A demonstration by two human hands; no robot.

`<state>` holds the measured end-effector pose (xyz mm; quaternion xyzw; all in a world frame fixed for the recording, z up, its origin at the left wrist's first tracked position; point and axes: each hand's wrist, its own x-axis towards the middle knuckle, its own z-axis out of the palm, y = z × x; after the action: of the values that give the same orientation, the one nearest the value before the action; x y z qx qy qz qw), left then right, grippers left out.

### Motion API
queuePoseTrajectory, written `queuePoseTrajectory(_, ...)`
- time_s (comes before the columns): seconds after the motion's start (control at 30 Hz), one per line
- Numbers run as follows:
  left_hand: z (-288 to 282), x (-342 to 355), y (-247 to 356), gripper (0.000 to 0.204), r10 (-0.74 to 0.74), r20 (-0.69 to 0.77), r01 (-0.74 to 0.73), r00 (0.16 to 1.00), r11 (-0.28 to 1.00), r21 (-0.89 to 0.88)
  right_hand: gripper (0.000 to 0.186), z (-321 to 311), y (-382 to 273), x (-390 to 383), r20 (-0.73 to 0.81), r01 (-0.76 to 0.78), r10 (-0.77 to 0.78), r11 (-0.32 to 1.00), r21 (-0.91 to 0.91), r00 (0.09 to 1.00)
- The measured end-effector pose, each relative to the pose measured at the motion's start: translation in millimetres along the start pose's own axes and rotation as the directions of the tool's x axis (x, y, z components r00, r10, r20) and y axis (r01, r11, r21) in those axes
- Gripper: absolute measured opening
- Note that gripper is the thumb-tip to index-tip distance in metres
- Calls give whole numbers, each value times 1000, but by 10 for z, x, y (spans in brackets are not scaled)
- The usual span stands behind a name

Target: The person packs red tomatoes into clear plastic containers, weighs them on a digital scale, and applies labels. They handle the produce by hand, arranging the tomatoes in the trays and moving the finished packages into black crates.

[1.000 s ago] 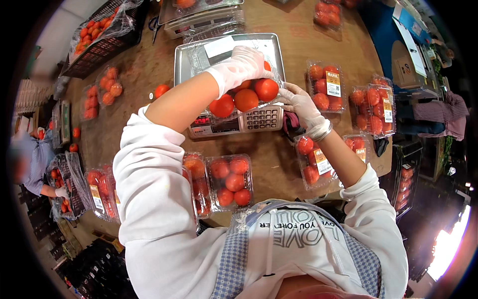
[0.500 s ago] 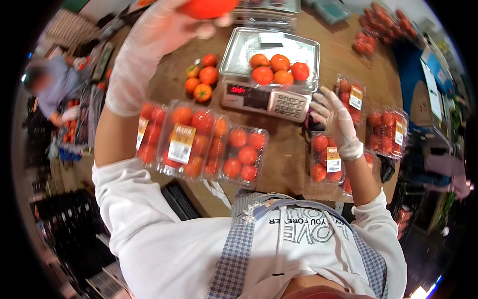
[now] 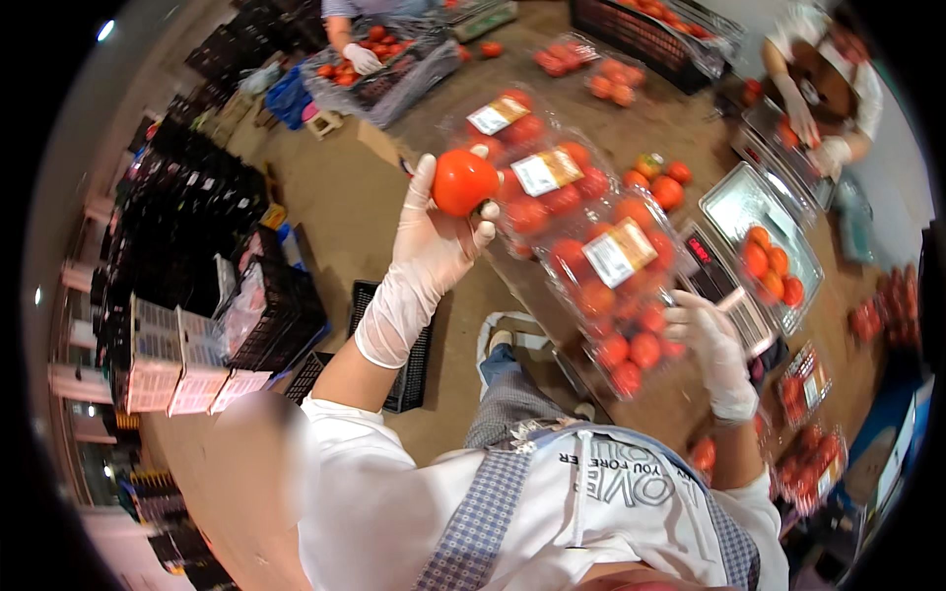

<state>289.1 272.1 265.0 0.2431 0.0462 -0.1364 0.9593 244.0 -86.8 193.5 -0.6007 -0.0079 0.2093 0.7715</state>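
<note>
My left hand [image 3: 429, 241], in a pale glove, holds a red tomato [image 3: 463, 180] raised over the floor side of the bench. My right hand [image 3: 711, 350], also gloved, has loosely bent, parted fingers at the edge of clear packs of tomatoes [image 3: 570, 258]; whether they touch is unclear. Beside it, a silver scale [image 3: 724, 315] with a red display carries a tray [image 3: 803, 246] holding several tomatoes [image 3: 774, 266]. A loose group of tomatoes [image 3: 668, 187] lies behind the labelled packs.
Co-workers' gloved hands are at a lined crate [image 3: 394, 94] at the back and another scale [image 3: 759, 148] on the right. Black crates [image 3: 266, 310] and pale crates [image 3: 153, 360] stand at left. A dark crate [image 3: 655, 54] of tomatoes is at the back.
The view has swung left. My left hand rose from the scale with a tomato. My right hand's fingers have bent more, nearer the packs. The scale's tray now shows tomatoes uncovered.
</note>
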Motion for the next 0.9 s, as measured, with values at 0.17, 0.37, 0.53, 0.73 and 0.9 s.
queuePoseTrajectory(0.17,-1063,342,1392,50,139,-210,-92,968,972,218,42,101,-425,749,-205,149,-202,958,-246,958)
queuePoseTrajectory(0.37,-2481,1689,3725,49,268,-327,-60,906,847,529,45,458,-874,1416,-464,176,-422,857,-484,779)
queuePoseTrajectory(0.53,-3543,2753,5302,41,563,-437,-83,701,674,734,48,847,-868,1955,-701,88,-369,911,-403,610)
queuePoseTrajectory(0.73,-3880,3371,6167,31,640,-152,-44,753,279,959,47,1713,-1254,2460,-761,-170,-326,854,-492,561)
queuePoseTrajectory(0.9,-3975,3641,6122,36,363,67,-4,930,-172,985,47,1555,-1149,2542,-810,-38,-234,953,-301,537)
